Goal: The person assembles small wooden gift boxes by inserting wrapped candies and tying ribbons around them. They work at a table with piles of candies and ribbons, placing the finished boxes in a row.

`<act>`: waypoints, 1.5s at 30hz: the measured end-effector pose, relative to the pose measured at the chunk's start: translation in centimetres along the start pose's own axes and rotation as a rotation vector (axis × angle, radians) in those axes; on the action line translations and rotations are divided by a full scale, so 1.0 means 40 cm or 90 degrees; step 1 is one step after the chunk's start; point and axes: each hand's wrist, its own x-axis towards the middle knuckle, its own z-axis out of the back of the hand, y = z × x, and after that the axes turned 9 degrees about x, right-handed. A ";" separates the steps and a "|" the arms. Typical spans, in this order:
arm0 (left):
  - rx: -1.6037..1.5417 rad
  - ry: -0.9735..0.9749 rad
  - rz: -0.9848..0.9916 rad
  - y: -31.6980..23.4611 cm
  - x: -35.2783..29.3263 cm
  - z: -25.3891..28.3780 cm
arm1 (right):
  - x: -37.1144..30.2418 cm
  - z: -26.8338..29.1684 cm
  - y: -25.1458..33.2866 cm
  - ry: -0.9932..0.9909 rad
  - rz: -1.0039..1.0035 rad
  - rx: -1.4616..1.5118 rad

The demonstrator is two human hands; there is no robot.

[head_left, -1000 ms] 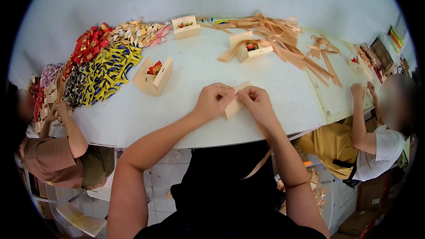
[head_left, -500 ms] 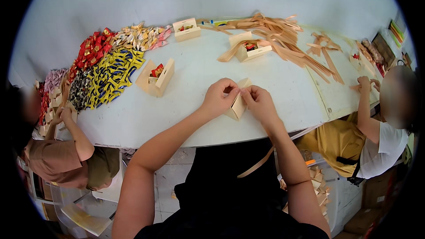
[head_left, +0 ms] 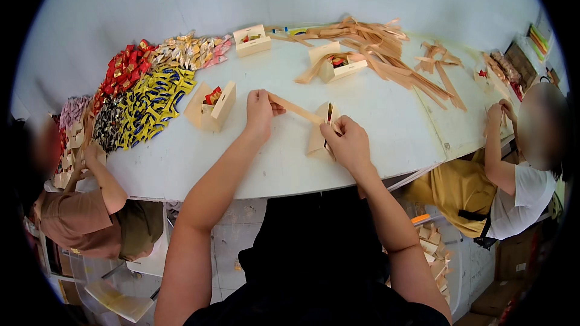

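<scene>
A small cream-coloured gift box [head_left: 318, 142] stands tilted on the table just in front of me, its top parted along a dark gap. From it a tan ribbon [head_left: 295, 108] stretches up and to the left. My left hand [head_left: 260, 115] pinches the ribbon's far end, out to the left of the box. Closed at the box's right upper edge is my right hand [head_left: 350, 145], thumb and finger gripping it beside the gap. Those fingers partly hide where the ribbon enters.
Open boxes with sweets stand left [head_left: 211, 106], at the back [head_left: 252, 42] and back right [head_left: 342, 71]. Wrapped sweets [head_left: 151, 99] are heaped left; tan ribbons [head_left: 386, 54] lie back right. Co-workers sit left [head_left: 84, 217] and right [head_left: 507, 181]. More boxes [head_left: 432, 247] are below the table's edge.
My left hand has moved left, away from the box, drawing the ribbon out with it. The ribbon tail that hung by my right forearm is gone from there. My right hand has shifted slightly down.
</scene>
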 end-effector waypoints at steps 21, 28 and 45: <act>0.112 0.156 -0.230 0.021 -0.124 -0.180 | 0.070 0.002 -0.036 0.053 -0.021 -0.002; -0.221 0.222 -0.052 -0.039 -0.118 -0.237 | 0.086 0.008 -0.034 0.085 -0.016 -0.072; 0.172 0.288 -0.357 -0.001 -0.162 -0.248 | 0.170 0.220 0.277 0.237 -0.063 -0.049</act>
